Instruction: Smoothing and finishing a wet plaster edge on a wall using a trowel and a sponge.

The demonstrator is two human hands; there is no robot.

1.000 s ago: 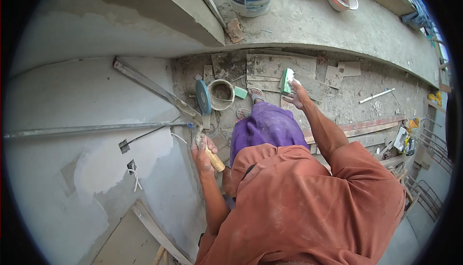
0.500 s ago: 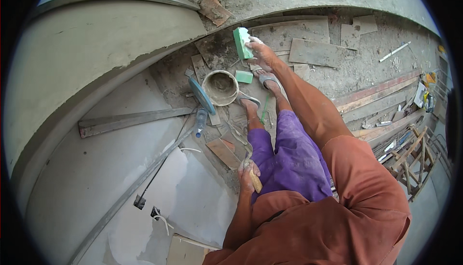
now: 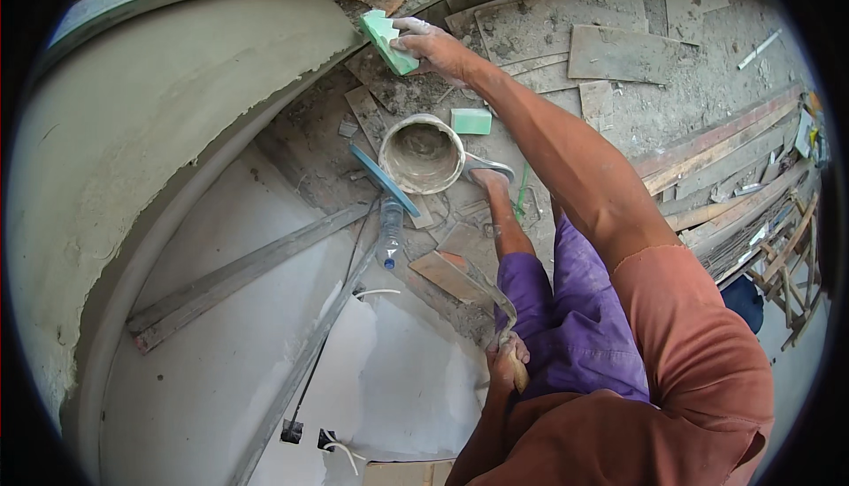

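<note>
My right hand [image 3: 435, 48] is stretched out far ahead, fingers gripping a light green foam-like block [image 3: 387, 42] with a jagged pale end. The block is beside the broken edge of a curved grey plastered wall [image 3: 239, 53]; I cannot tell if they touch. Close to my purple trousers, my left hand [image 3: 504, 362] is wrapped round the wooden handle of a trowel [image 3: 506, 307], its thin metal blade pointing forward. A second green block [image 3: 471, 121] lies on the ground beside a round bucket [image 3: 460, 163] with grey residue inside.
A blue disc [image 3: 385, 181] leans by the bucket, next to a clear plastic bottle [image 3: 390, 237]. A long board [image 3: 248, 269] crosses the left side. Broken flat pieces [image 3: 623, 54] litter the ground; planks [image 3: 725, 145] lie at right, near a wooden frame [image 3: 791, 269].
My right hand has carried the green block left and forward to the wall's edge. My left hand keeps the trowel. The view has shifted, and one foot has gone behind my arm.
</note>
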